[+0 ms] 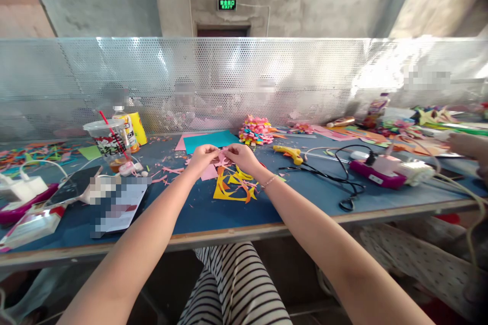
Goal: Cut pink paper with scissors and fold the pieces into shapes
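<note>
My left hand (205, 157) and my right hand (241, 156) meet over the table, fingers pinched together on a small piece of pink paper (222, 159). Its exact shape is partly hidden by the fingers. Just below them lie a pink paper sheet (209, 172) and yellow paper offcuts (224, 194) with curved cut-outs. Behind my hands are a teal sheet (213, 138) and a stacked ball of pink, yellow and blue folded paper (255, 130). A yellow glue gun (288, 154) rests to the right.
On the left stand a plastic cup (110, 144) with a red straw and a bottle (130, 134), near a phone (124, 208). Black cable (345, 190) and a purple power strip (377, 175) lie right. Another person's hand (467, 144) is at far right. A perforated metal screen (229, 76) backs the table.
</note>
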Demonstrator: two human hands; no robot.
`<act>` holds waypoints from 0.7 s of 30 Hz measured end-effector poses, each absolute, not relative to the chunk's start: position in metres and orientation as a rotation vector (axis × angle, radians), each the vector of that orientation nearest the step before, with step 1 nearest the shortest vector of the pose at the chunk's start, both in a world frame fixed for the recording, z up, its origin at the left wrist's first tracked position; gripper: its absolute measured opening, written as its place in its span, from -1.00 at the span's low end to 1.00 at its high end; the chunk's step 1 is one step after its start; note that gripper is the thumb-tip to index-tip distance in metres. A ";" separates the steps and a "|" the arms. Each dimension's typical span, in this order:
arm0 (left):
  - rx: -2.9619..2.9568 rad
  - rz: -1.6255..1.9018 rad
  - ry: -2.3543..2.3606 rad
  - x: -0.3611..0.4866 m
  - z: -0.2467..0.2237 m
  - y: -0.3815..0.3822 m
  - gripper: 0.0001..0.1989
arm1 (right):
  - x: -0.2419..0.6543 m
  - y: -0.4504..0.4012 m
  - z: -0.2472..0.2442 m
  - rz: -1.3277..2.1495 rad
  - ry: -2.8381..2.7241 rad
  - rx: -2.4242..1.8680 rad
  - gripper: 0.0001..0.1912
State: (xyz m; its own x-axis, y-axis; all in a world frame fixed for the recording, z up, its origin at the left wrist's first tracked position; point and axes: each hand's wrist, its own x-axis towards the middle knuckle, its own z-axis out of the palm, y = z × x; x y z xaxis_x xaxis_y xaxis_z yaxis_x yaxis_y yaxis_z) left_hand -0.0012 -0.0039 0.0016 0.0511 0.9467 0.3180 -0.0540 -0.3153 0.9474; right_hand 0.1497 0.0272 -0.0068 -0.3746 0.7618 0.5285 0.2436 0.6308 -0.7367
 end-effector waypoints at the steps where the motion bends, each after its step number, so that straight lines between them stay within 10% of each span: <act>1: 1.464 1.406 0.990 -0.002 0.001 -0.003 -0.80 | 0.150 0.028 -0.007 0.705 -1.923 -0.793 -0.73; 21: 1.626 1.379 0.986 0.001 0.001 -0.007 -0.81 | 0.155 0.032 -0.004 0.640 -1.944 -0.692 -0.79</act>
State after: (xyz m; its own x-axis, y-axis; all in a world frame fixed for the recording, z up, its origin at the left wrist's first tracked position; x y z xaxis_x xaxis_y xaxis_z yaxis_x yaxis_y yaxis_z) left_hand 0.0014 -0.0065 0.0012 0.1135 0.9125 0.3929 0.0767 -0.4023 0.9123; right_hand 0.1549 0.0320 -0.0039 -0.3961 0.6948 0.6003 0.2024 0.7037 -0.6810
